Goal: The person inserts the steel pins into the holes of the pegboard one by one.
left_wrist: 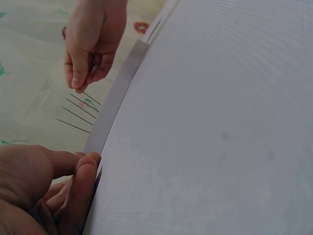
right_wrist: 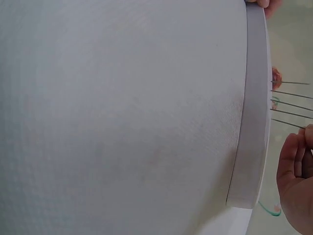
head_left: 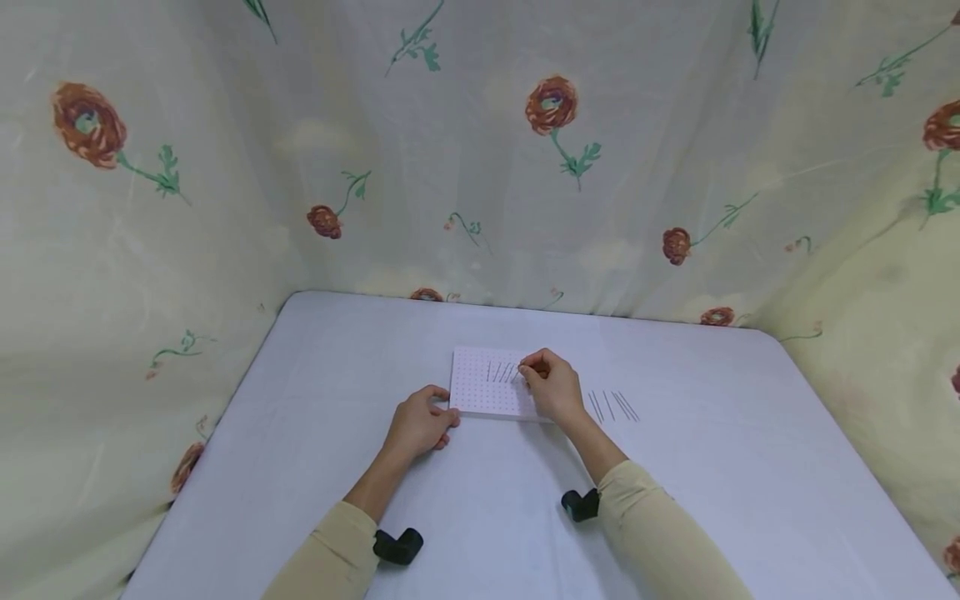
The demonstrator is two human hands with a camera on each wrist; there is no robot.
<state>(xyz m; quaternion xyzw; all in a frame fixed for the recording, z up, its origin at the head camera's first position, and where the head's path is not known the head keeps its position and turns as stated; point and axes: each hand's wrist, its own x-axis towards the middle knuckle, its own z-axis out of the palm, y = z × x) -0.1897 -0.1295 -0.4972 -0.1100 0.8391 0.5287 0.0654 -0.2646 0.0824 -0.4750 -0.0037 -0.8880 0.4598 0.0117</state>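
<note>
In the head view, the right hand (head_left: 551,387) pinches the upper end of a thin rod (head_left: 515,376) upright in the white pegboard (head_left: 476,398), whose near left corner the left hand (head_left: 422,422) grips. The left wrist view shows four standing rods (left_wrist: 72,125) between both hands, touched by neither. In the right wrist view, the pinched rod's top meets the right fingertips (right_wrist: 306,133).

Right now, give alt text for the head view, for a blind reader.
A right hand pinches a thin rod at a dotted white board, where others stand in a row; the left hand holds the board's near-left corner. More rods lie on the table at right.
</note>
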